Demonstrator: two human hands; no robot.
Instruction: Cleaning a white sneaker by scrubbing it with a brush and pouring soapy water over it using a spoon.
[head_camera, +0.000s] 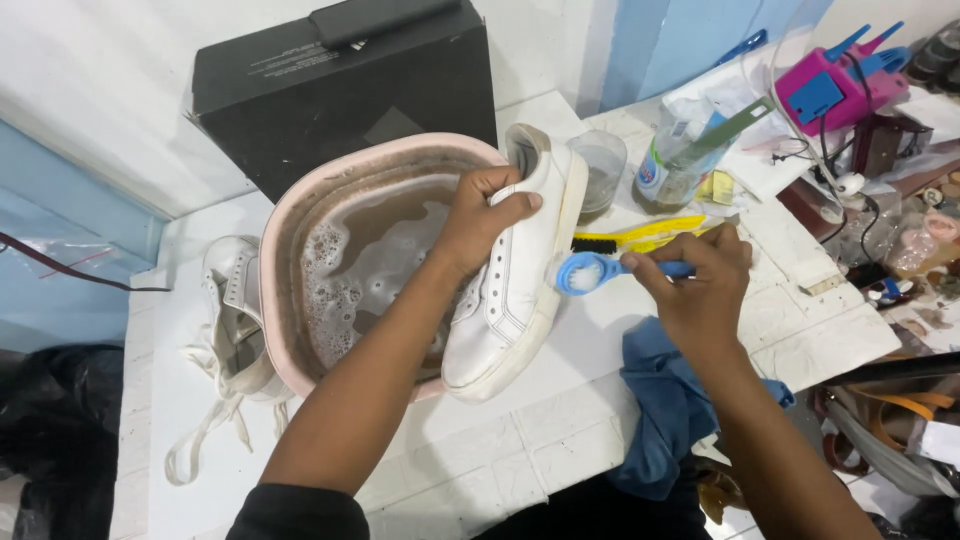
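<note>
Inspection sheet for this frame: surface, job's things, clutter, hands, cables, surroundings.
Surface: white tiled counter.
Job's things: white sneaker leaning on pink basin of murky, foamy water; blue brush at its sole.
Clutter: second sneaker, yellow brush, glass, bottle, blue cloth.
Hands: left hand grips sneaker; right hand holds blue brush.
Cables: black cable, right.
Surroundings: black box, pink gadget.

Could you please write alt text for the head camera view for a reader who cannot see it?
The left hand holds a white leather sneaker over a pink plastic basin of brown soapy water, while the right hand presses a blue round-headed brush to its side. A second sneaker lies left of the basin.
</note>
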